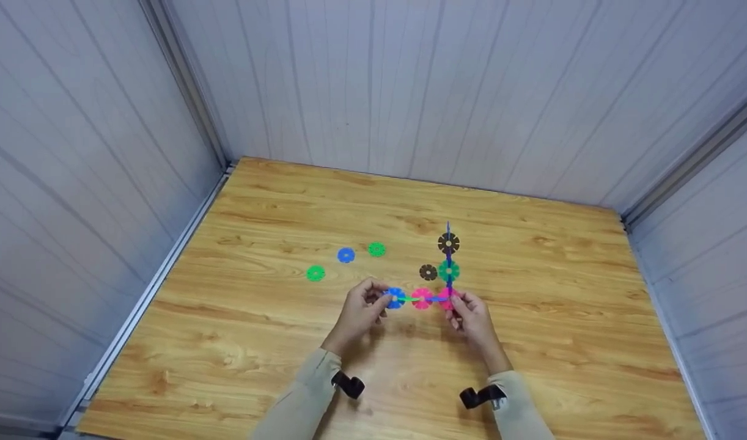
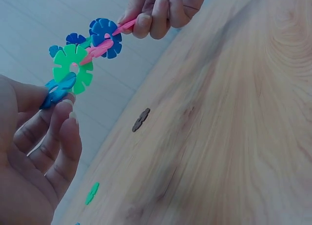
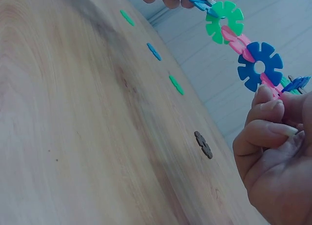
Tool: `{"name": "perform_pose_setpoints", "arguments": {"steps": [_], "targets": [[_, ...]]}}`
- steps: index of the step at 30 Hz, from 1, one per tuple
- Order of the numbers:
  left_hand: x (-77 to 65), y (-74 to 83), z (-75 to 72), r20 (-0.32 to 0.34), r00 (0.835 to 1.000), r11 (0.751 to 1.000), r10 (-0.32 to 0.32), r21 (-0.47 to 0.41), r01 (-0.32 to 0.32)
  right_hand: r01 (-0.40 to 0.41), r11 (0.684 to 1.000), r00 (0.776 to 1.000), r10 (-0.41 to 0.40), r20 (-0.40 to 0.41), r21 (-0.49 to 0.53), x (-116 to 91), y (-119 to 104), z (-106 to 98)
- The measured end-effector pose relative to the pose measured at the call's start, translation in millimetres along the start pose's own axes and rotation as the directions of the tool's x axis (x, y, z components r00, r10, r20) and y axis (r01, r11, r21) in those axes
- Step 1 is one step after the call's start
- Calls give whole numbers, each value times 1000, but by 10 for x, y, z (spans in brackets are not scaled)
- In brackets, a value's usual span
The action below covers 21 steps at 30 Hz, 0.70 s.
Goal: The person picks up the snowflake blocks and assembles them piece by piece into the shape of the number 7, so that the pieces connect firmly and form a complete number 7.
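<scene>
My left hand [image 1: 358, 310] pinches a blue notched plastic disc [image 1: 399, 302] between thumb and fingers, at the left end of a linked chain. From there the chain runs right through an edge-on green disc [image 2: 62, 71], a pink disc [image 1: 417, 303] and an edge-on blue disc [image 3: 273, 62]. At the corner, my right hand [image 1: 475, 319] grips another pink disc [image 1: 443, 303]. Beyond the corner the chain turns away from me, with a teal-green disc [image 1: 443, 274], a brown disc [image 1: 442, 247] and an edge-on blue disc [image 1: 448, 227] at the far end. The chain is held above the table.
Loose discs lie flat on the wooden table [image 1: 227, 342]: a green one [image 1: 310, 275], a blue one [image 1: 342, 256], another green one [image 1: 372, 251] and a brown one [image 1: 423, 274] beside the chain. Pale panel walls [image 1: 361, 85] enclose the back and sides.
</scene>
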State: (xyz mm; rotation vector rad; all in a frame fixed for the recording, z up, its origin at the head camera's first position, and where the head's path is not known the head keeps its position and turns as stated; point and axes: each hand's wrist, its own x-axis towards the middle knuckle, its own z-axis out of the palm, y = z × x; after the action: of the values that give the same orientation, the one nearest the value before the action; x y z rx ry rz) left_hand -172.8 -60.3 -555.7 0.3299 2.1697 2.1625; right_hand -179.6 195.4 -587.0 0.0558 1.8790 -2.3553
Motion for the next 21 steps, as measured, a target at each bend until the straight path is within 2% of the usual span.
{"name": "perform_pose_setpoints", "arguments": {"steps": [6,11,15,18,21], "targets": [[-14,99,-41,27,1000,999,-7,41,5,-8,999,1000,9,6,-42,0,-19,-42],[36,-72,-46,39,999,999,-21,48,20,27,997,1000,-27,-4,-73,-16,-45,-38],[55,-226,-21,23,999,999,-36,-4,36,77,996,996,-78,-32,-53,-12,-38,-1],[43,-257,5,10,998,997,-54,-56,55,138,990,989,-139,-41,-8,0,-20,45],[28,-272,33,-12,996,990,-86,-113,84,167,985,986,-167,-23,31,7,-5,94]]}}
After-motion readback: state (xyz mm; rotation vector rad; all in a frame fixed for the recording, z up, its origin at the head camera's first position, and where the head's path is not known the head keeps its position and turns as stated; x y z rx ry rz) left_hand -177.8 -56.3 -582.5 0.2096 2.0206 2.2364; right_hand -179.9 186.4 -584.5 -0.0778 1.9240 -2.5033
